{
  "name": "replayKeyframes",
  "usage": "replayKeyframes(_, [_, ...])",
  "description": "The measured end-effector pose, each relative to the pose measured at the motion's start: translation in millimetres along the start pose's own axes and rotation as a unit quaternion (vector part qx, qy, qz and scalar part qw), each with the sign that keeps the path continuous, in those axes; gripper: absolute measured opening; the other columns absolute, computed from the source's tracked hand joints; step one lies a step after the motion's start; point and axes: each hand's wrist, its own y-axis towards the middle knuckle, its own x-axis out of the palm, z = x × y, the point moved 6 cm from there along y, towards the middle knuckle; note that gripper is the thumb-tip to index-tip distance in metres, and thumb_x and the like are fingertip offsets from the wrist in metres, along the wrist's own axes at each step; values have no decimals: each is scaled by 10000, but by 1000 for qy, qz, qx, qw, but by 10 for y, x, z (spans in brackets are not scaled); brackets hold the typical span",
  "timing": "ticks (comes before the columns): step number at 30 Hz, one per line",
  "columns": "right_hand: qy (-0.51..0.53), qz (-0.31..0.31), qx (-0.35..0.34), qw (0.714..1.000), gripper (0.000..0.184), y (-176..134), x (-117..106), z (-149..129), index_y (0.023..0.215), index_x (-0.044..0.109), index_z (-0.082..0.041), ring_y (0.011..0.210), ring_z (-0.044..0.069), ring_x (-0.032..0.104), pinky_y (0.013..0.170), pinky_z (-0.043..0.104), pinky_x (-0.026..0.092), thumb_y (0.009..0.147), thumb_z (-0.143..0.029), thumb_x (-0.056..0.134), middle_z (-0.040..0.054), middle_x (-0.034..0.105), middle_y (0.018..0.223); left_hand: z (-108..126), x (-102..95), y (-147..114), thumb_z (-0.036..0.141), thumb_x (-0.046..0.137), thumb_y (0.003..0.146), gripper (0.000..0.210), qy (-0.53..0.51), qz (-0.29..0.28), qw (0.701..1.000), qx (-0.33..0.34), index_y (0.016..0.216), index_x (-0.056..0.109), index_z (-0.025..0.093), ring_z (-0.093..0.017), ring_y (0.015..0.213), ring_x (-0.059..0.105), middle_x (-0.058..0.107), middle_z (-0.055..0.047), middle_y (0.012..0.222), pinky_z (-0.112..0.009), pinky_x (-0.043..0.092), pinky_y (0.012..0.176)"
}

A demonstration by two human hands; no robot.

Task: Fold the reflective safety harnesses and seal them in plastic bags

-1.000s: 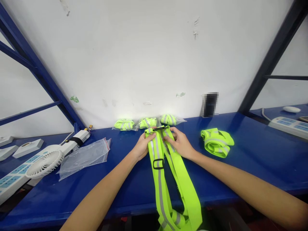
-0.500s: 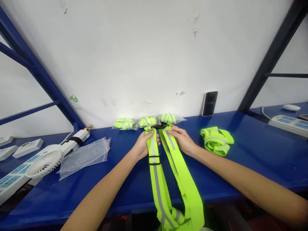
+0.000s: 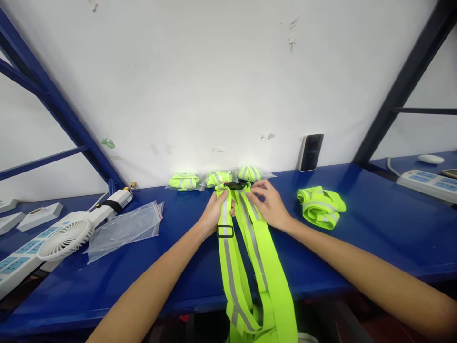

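Note:
A neon yellow-green reflective strap (image 3: 232, 271) with grey stripes hangs in loops over the table's front edge. My left hand (image 3: 214, 209) grips its left band near the top, thumb in front and fingers behind. Pinched at the upper end of the right band are the fingers of my right hand (image 3: 267, 202). A black buckle (image 3: 233, 186) joins both bands between my hands. Lower on the left band sits a black slider (image 3: 225, 231). To the right of my right hand, another strap lies rolled up (image 3: 321, 207) on the blue table (image 3: 378, 224).
Several bagged straps (image 3: 183, 181) line the wall. Clear zip bags (image 3: 124, 231) lie at left beside a white fan (image 3: 66, 239) and a power strip (image 3: 28, 250). A phone-like device (image 3: 311, 152) leans on the wall. Another power strip (image 3: 428, 185) lies far right.
My right hand's fingers have curled into a tighter pinch on the right band. The strap's hanging loops have swung slightly left.

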Motion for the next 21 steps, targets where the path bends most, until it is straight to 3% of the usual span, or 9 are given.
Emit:
replayKeyframes(2, [-45, -50, -16, 998, 329, -15, 50, -24, 781, 626, -203, 665, 184, 548, 612, 304, 382, 970, -402, 446, 27, 573, 728, -16, -29, 7, 504, 683, 830, 412, 25, 12, 1000, 0, 1022, 455, 221, -110, 470, 555, 622, 24, 694, -239, 470, 487])
replayKeyframes(4, [-61, -78, -15, 995, 329, -32, 98, -17, 759, 558, -213, 588, 170, 506, 602, 298, 351, 992, -365, 383, -6, 527, 633, -26, -46, 11, 501, 695, 819, 425, 42, 19, 999, -4, 1037, 469, 215, -109, 466, 562, 627, 18, 704, -234, 470, 476])
replayKeyframes(7, [-20, -88, 6, 996, 263, -49, 160, 13, 801, 528, -218, 635, 180, 545, 624, 290, 376, 980, -340, 380, 0, 568, 684, -19, -54, 19, 502, 711, 806, 431, 38, 17, 999, 4, 1029, 486, 210, -99, 455, 553, 611, 30, 676, -227, 471, 477])
replayKeyframes(10, [75, -95, 56, 991, 132, -81, 223, 36, 988, 538, -217, 664, 175, 600, 628, 281, 427, 928, -314, 472, 13, 657, 825, -16, -69, 20, 523, 731, 777, 475, 34, 30, 999, 2, 1047, 503, 206, -111, 464, 577, 625, 22, 689, -238, 483, 479])
replayKeyframes(12, [95, -92, 66, 989, 234, -106, 233, 1, 1088, 515, -222, 689, 176, 628, 638, 282, 450, 869, -290, 562, 21, 688, 910, -15, -64, 12, 534, 739, 763, 495, 34, 37, 999, -3, 1046, 504, 203, -116, 465, 585, 636, 18, 702, -248, 493, 485])
replayKeyframes(17, [82, -95, 30, 992, 219, -133, 174, -176, 1067, 544, -227, 674, 157, 606, 612, 275, 441, 895, -362, 554, 16, 671, 898, -18, 47, -42, 511, 726, 776, 425, 31, 8, 999, -17, 921, 498, 183, -111, 454, 557, 619, 17, 655, -252, 483, 491])
replayKeyframes(21, [124, -87, 63, 986, 176, -122, 160, -172, 1007, 559, -224, 605, 121, 556, 570, 259, 417, 862, -323, 563, 14, 659, 913, -9, 124, -78, 447, 705, 795, 351, 28, -17, 999, -30, 901, 513, 174, -113, 467, 557, 621, 6, 656, -250, 472, 498])
